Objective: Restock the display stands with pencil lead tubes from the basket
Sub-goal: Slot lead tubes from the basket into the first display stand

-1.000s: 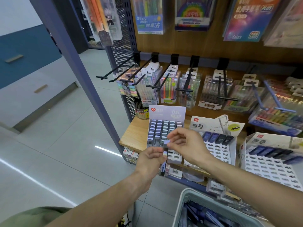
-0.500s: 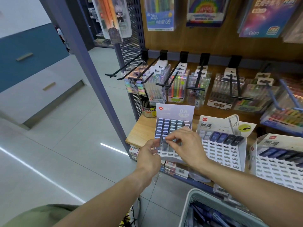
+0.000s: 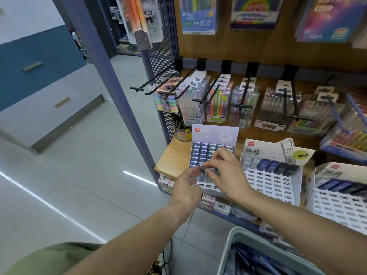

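Note:
A lilac display stand [image 3: 215, 133] with rows of pencil lead tubes stands on the wooden shelf [image 3: 174, 157]. My right hand [image 3: 226, 171] pinches a lead tube [image 3: 202, 168] over a slot in the stand's lower left part. My left hand [image 3: 187, 185] sits at the stand's lower left corner, its fingers curled beside that tube; whether it holds more tubes is hidden. Two white stands [image 3: 272, 181] [image 3: 341, 203] to the right hold only a top row of dark tubes. The pale basket [image 3: 234, 247] with dark tubes is at the bottom right.
Black hooks [image 3: 200, 90] with packs of coloured pens jut out above the stands. A grey-blue upright post [image 3: 111, 80] runs on the left of the shelf. Small boxes [image 3: 210, 203] lie on the shelf below. Tiled floor spreads to the left.
Both hands moved forward onto the lilac stand. The right hand carried the tube from above the left hand down to a slot in the lower left.

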Demonstrator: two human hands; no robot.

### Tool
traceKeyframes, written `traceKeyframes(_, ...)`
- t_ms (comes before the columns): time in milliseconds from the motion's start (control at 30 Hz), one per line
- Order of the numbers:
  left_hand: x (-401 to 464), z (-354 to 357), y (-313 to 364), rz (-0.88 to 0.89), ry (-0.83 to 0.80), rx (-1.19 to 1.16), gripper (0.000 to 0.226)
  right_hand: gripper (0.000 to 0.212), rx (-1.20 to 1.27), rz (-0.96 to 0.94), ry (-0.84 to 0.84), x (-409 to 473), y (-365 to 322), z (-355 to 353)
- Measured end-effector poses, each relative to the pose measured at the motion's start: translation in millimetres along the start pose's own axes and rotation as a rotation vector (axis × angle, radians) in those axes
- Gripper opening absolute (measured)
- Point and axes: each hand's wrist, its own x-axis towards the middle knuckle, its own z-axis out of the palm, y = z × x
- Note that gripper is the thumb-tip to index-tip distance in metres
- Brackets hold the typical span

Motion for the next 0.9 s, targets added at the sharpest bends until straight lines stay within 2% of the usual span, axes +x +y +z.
traceKeyframes(267,-6.6,4.1,-6.0,0.017,0.097,0.042,0.046,0.037,-0.009,0.018,-0.093,-25.6,5.8,-28.9)
traceKeyframes(333,-11.9,6.3,-7.8,0.068,0.105,0.161,0.053,0.039,-0.012,0.063,-0.110,-45.4,15.4,-44.4)
traceKeyframes(433,-11.8,4.1,-5.7,0.210,0.095,0.463,0.074,0.045,-0.053,0.121,-0.152,-77.9,29.0,-65.1)
traceKeyframes(600,-19.2,3.9,2.1,0.258,0.085,0.893,0.089,0.050,-0.095,0.199,-0.257,-132.7,42.4,-86.6)
traceKeyframes(800,-28.3,6.4,-1.9,0.250,0.108,1.044,0.101,0.052,-0.081,0.246,-0.313,-183.3,53.6,-105.6)
traceKeyframes(900,-34.2,9.5,-7.5,0.401,0.153,1.077,0.102,0.050,-0.078,0.292,-0.333,-194.0,58.1,-113.3)
